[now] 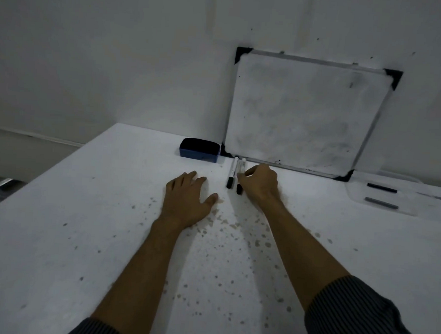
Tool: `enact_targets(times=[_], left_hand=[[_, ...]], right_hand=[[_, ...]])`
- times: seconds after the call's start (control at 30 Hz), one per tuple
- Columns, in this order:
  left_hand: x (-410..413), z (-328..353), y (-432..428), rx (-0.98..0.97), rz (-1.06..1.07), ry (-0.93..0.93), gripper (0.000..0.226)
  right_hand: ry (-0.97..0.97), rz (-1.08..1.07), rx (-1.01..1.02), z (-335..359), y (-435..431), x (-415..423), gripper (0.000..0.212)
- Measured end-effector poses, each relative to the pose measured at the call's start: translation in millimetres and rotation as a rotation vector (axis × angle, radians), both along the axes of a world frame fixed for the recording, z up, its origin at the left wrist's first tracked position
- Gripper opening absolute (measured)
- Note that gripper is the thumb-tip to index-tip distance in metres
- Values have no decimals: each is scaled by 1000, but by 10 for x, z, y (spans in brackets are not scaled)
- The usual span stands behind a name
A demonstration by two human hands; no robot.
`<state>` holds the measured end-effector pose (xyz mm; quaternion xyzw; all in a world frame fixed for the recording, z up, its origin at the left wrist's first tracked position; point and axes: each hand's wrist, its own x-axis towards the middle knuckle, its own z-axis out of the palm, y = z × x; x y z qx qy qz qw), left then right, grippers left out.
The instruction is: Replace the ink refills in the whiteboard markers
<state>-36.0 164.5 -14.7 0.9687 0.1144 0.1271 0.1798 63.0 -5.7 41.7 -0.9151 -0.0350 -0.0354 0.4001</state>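
Observation:
Two white whiteboard markers with black caps lie side by side on the white table, caps toward me: the left marker point(231, 173) lies free, and the right marker point(239, 179) is pinched by the fingertips of my right hand point(260, 185). My left hand point(187, 201) rests flat on the table, palm down, fingers spread, a little to the left of the markers and touching neither. Dark ink refills point(381, 188) point(381, 203) lie in a clear tray point(360, 202) at the far right.
A small whiteboard point(304, 112) leans against the wall behind the markers. A blue eraser point(199, 150) sits left of its lower corner. The table point(83, 223) is speckled with dark stains; its left edge drops to the floor.

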Motion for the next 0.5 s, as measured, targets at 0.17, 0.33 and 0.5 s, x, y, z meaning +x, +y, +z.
enact_targets(times=[0.17,0.33,0.5], left_hand=[[16,-15,17,-22,4,0,80],[12,-3,0,-9,6,4,80],[5,18,-20,-33,12,-30,77]], right_hand=[[33,-31,32,-81,7,119,25],[53,-21,38,-57,20,128,18],[100,4,223,-63,-85,103,20]])
